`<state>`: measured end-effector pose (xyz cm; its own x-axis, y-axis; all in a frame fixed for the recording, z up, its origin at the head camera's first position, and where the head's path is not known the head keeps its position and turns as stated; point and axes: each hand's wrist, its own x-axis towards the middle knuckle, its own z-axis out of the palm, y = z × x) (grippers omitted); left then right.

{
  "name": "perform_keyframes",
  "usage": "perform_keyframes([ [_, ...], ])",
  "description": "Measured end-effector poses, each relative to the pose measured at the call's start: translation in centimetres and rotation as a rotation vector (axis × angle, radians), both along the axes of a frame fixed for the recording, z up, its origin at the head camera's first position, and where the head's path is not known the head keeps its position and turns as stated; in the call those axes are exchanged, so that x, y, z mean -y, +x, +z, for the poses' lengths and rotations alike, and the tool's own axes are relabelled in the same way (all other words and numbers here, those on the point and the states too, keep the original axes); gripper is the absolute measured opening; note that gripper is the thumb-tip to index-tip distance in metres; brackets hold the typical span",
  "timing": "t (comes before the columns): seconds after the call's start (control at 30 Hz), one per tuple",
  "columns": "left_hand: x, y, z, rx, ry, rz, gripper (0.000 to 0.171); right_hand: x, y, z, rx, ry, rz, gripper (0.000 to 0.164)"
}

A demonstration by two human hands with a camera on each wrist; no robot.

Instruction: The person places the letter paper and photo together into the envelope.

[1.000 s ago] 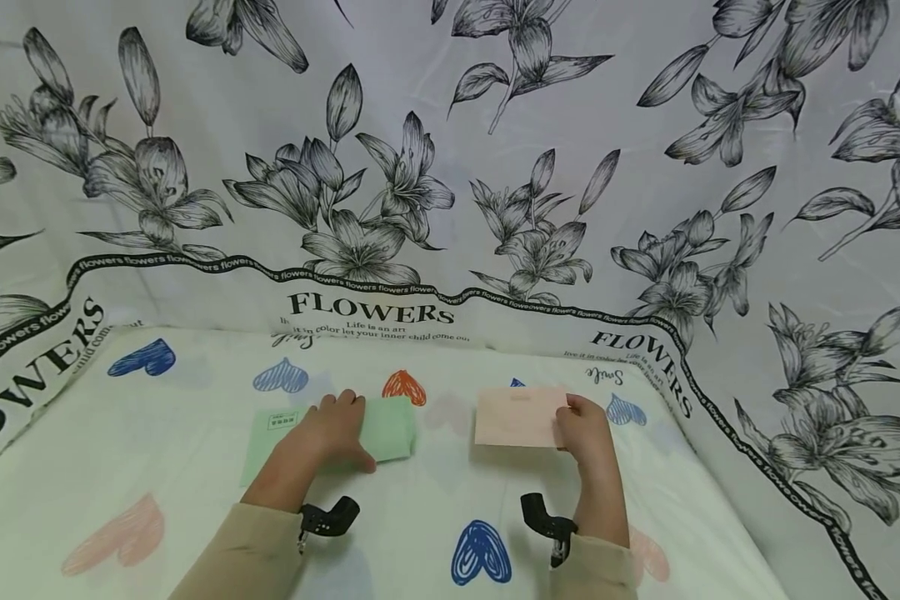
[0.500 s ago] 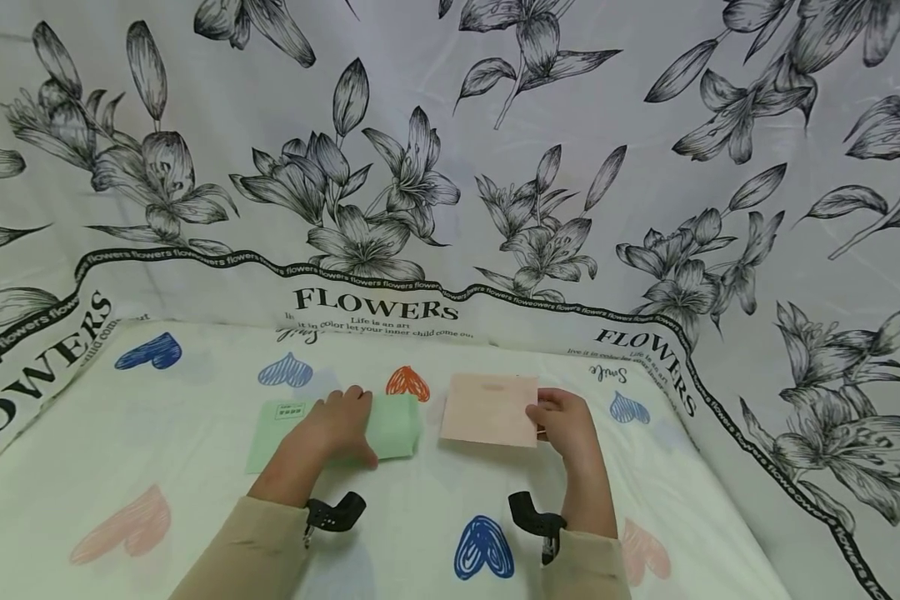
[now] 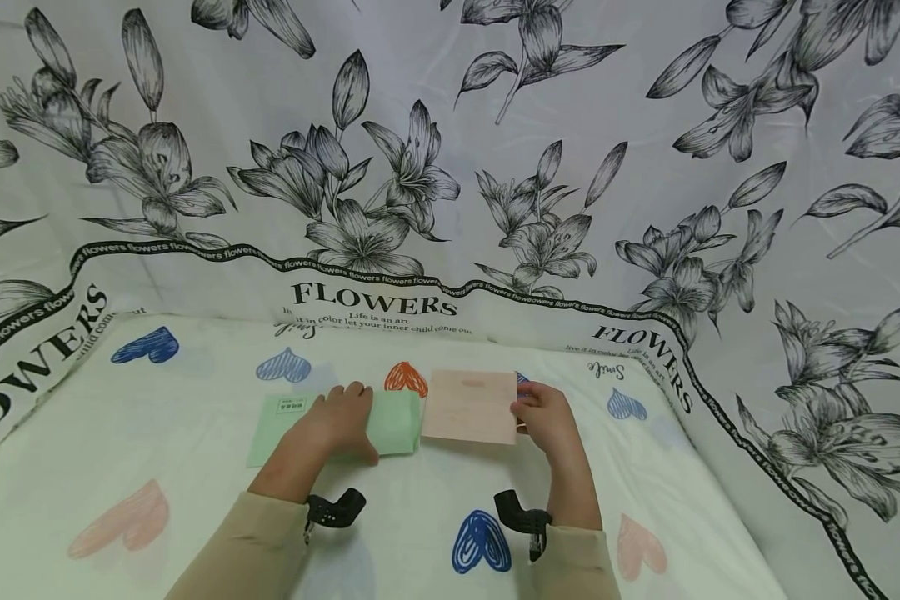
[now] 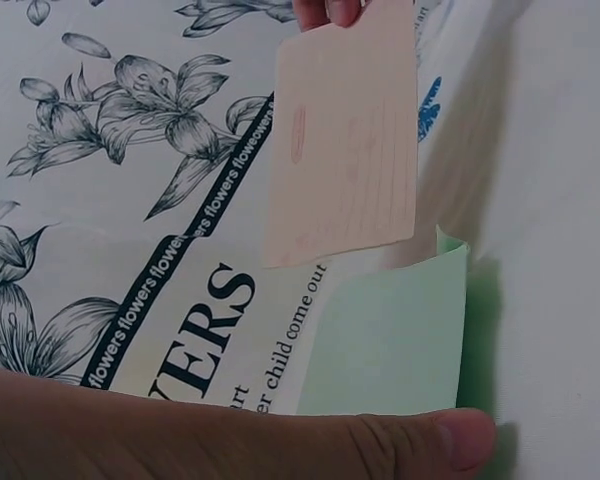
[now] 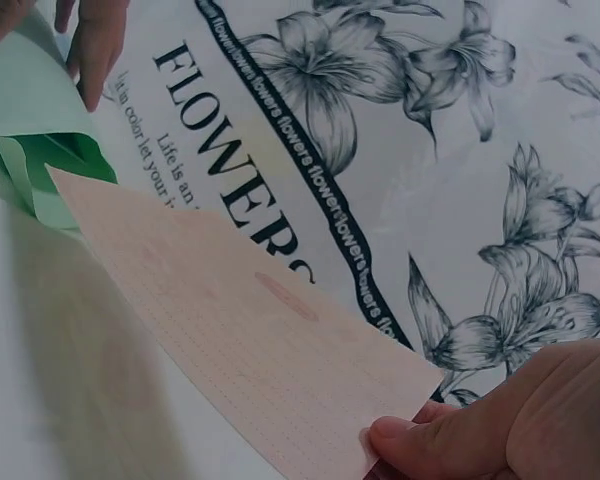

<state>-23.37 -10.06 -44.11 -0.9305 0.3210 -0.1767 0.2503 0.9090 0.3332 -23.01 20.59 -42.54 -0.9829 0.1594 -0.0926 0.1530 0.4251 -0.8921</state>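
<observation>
My left hand spans a pale green envelope, fingers over its far edge and thumb at the near edge. The envelope's right end gapes, and its dark mouth shows in the right wrist view. My right hand pinches a pale pink card at its right edge, thumb on top. The card, with faint lines and a small oval mark, is held up off the cloth. Its left edge is right at the mouth of the envelope, a corner overlapping the opening in the right wrist view.
A white cloth printed with coloured hearts covers the surface. Behind rises a white sheet with black flower drawings and lettering. A black wrist camera sits on the left wrist, another black camera on the right.
My right hand has brought the pink card leftward, from a gap away to right beside the envelope's mouth, its face tilting more into view. The left hand stays on the envelope.
</observation>
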Motion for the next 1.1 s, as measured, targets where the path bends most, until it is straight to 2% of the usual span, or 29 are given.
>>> perform_keyframes([
  [0.23, 0.0, -0.1, -0.1, -0.001, -0.006, -0.004, 0.108, 1.1, -0.1, 0.1, -0.001, 0.040, 0.015, 0.035],
  [0.5, -0.1, -0.1, 0.1, -0.012, 0.003, 0.002, 0.108, 1.6, -0.2, 0.0, 0.067, 0.129, 0.083, 0.035],
  [0.77, -0.1, 0.2, 0.2, -0.005, 0.010, -0.005, 0.106, 1.8, 0.0, -0.3, 0.063, 0.168, 0.167, 0.036],
  [0.97, 0.0, 0.1, 0.3, -0.024, 0.005, -0.043, 0.105, 2.3, 0.0, -0.3, 0.069, 0.176, 0.174, 0.037],
  [1.1, 0.0, 0.0, 0.1, -0.032, 0.010, -0.064, 0.105, 2.3, 0.1, -0.2, 0.098, 0.236, 0.175, 0.040],
])
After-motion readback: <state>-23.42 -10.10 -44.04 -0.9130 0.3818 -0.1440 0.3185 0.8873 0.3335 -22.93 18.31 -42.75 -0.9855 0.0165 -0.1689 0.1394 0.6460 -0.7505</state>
